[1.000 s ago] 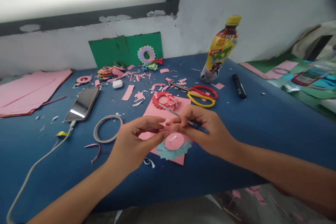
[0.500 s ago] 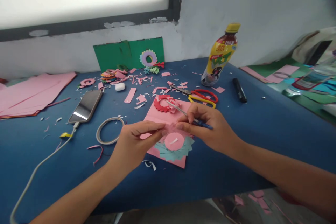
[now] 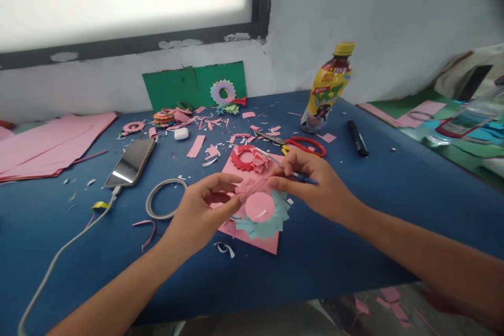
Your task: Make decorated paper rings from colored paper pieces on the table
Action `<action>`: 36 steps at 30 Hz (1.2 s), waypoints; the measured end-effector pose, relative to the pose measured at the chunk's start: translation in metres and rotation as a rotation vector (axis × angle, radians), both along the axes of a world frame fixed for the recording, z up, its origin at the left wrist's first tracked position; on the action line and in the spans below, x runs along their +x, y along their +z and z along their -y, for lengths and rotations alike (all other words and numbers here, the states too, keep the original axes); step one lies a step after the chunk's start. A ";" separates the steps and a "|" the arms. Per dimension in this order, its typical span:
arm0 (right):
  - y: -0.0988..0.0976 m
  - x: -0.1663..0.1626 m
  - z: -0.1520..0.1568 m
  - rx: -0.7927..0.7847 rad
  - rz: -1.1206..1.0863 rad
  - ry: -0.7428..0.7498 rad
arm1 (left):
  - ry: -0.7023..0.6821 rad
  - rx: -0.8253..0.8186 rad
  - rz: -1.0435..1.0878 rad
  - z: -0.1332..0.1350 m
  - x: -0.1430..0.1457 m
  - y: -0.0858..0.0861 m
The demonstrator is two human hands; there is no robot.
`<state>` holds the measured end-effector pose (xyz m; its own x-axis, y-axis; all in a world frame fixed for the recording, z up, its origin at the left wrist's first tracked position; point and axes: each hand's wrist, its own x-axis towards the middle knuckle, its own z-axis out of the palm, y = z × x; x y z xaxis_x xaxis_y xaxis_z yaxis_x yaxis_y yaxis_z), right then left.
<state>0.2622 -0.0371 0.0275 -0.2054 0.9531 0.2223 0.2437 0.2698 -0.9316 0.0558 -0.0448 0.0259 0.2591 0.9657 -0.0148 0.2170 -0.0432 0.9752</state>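
A pink folded paper piece [image 3: 251, 186] is between my hands, above a wreath of pale blue folded paper [image 3: 263, 229] with a pink disc [image 3: 260, 206] in its middle. My left hand [image 3: 210, 202] is at the piece's left end, its thumb and forefinger apart and close to the paper. My right hand [image 3: 311, 181] grips a slim tool with a silver shaft and blue handle [image 3: 305, 178]; its exact kind is unclear. The right thumb tip touches the pink piece. Under the wreath lies a pink sheet [image 3: 270, 245], with a red paper ring [image 3: 241, 158] at its far end.
Red-and-yellow scissors [image 3: 305, 144] lie behind my right hand. Beyond stand a drink bottle [image 3: 327, 92] and a black marker [image 3: 357, 138]. To the left are a tape roll [image 3: 150, 203], a plugged-in phone [image 3: 130, 163] and pink sheets [image 3: 55, 142]. Paper scraps [image 3: 212, 151] litter the table.
My left thumb and forefinger have parted from their pinch on the pink paper. More of the folded piece shows. My right hand keeps the tool and has shifted slightly.
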 end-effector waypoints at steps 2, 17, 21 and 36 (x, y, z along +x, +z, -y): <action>-0.002 -0.001 0.000 0.011 -0.010 0.025 | -0.011 0.025 -0.045 0.001 0.001 0.000; 0.000 -0.009 0.017 0.130 0.026 0.075 | -0.060 0.031 0.003 0.007 0.005 0.005; 0.000 -0.010 0.017 0.084 0.011 0.073 | -0.051 -0.001 0.034 0.008 0.006 0.007; 0.003 -0.008 0.014 0.069 0.063 -0.026 | -0.049 0.000 0.261 0.012 0.007 0.003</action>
<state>0.2544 -0.0515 0.0309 -0.1964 0.9411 0.2754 0.3091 0.3260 -0.8934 0.0629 -0.0567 0.0288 0.3007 0.9519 0.0587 -0.0443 -0.0475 0.9979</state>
